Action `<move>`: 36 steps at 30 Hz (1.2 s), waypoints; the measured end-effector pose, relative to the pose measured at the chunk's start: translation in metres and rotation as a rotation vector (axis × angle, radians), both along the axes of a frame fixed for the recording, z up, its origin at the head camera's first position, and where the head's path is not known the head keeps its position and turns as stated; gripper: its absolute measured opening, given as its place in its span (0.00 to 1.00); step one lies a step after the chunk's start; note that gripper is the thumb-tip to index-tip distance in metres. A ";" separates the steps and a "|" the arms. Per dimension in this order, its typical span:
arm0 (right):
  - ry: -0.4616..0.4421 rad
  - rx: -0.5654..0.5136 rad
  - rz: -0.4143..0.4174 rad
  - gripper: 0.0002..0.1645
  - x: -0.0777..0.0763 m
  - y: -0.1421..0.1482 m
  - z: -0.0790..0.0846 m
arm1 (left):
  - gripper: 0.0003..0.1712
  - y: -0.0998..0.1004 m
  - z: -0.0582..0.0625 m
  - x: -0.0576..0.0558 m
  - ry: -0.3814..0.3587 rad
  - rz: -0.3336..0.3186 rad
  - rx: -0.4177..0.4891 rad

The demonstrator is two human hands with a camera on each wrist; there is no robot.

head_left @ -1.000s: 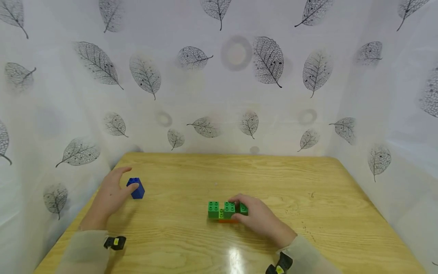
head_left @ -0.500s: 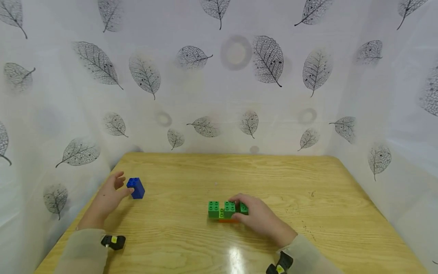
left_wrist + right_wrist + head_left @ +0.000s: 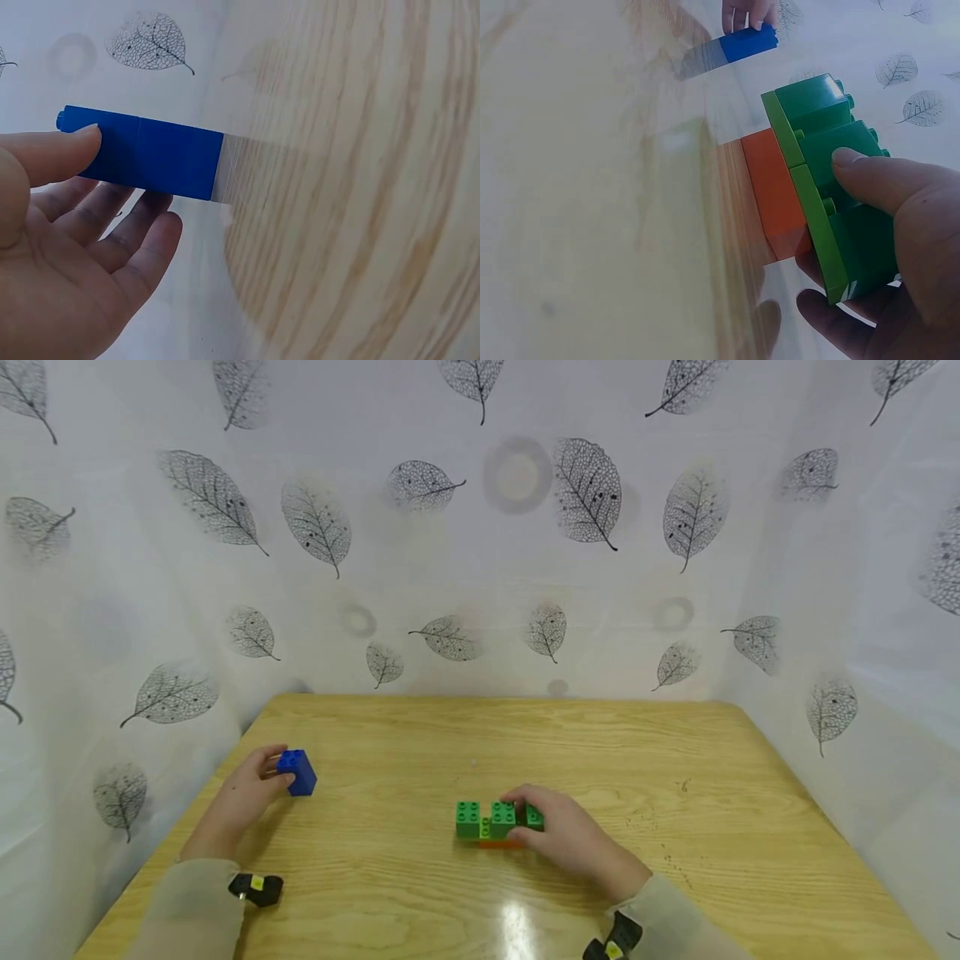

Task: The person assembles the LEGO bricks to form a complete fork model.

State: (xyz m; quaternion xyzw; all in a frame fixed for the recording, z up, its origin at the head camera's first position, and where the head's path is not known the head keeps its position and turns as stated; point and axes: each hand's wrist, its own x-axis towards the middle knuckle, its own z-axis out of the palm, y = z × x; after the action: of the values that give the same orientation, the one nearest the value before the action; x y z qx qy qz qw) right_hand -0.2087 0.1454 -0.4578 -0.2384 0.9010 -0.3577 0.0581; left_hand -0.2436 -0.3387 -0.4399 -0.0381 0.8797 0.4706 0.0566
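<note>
At the table's left side stands an upright blue stack of toy building bricks (image 3: 302, 777), with a seam across it in the left wrist view. My left hand (image 3: 242, 792) holds it near the top, thumb on the near face and fingers behind. Near the middle, my right hand (image 3: 573, 835) grips a built brick piece by its middle dark green brick (image 3: 840, 154). Several dark green bricks sit spaced along light green plates (image 3: 784, 131), over an orange brick (image 3: 772, 187) at the bottom. The right palm and fingers partly hide the right end.
Both pieces stand on a wood-grain table (image 3: 405, 752). A white curtain with leaf prints (image 3: 480, 568) surrounds its back and sides. Each wrist wears a small black strap device (image 3: 255, 889). Glare shows near the front edge.
My left hand's fingers, spread and then drawn back to the left, have closed in behind the blue brick stack, which it now holds. The right hand stays in place on the green bricks.
</note>
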 end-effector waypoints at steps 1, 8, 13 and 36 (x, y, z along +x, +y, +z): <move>0.000 0.000 0.000 0.28 0.000 0.000 0.000 | 0.40 0.000 -0.001 -0.001 -0.003 0.000 0.002; 0.002 -0.005 0.004 0.29 0.000 0.000 0.000 | 0.40 0.002 0.000 -0.001 -0.033 0.012 -0.036; 0.010 0.009 0.011 0.29 -0.001 -0.001 0.003 | 0.44 0.002 0.001 0.000 -0.027 0.001 -0.053; 0.030 -0.061 -0.064 0.29 0.002 0.001 0.007 | 0.37 0.039 0.000 0.000 -0.003 -0.108 -0.006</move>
State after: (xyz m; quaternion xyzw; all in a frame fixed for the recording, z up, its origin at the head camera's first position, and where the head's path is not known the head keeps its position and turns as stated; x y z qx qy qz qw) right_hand -0.2064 0.1466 -0.4511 -0.2163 0.8977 -0.3831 0.0258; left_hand -0.2440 -0.2996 -0.4396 0.0084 0.8818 0.4641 0.0831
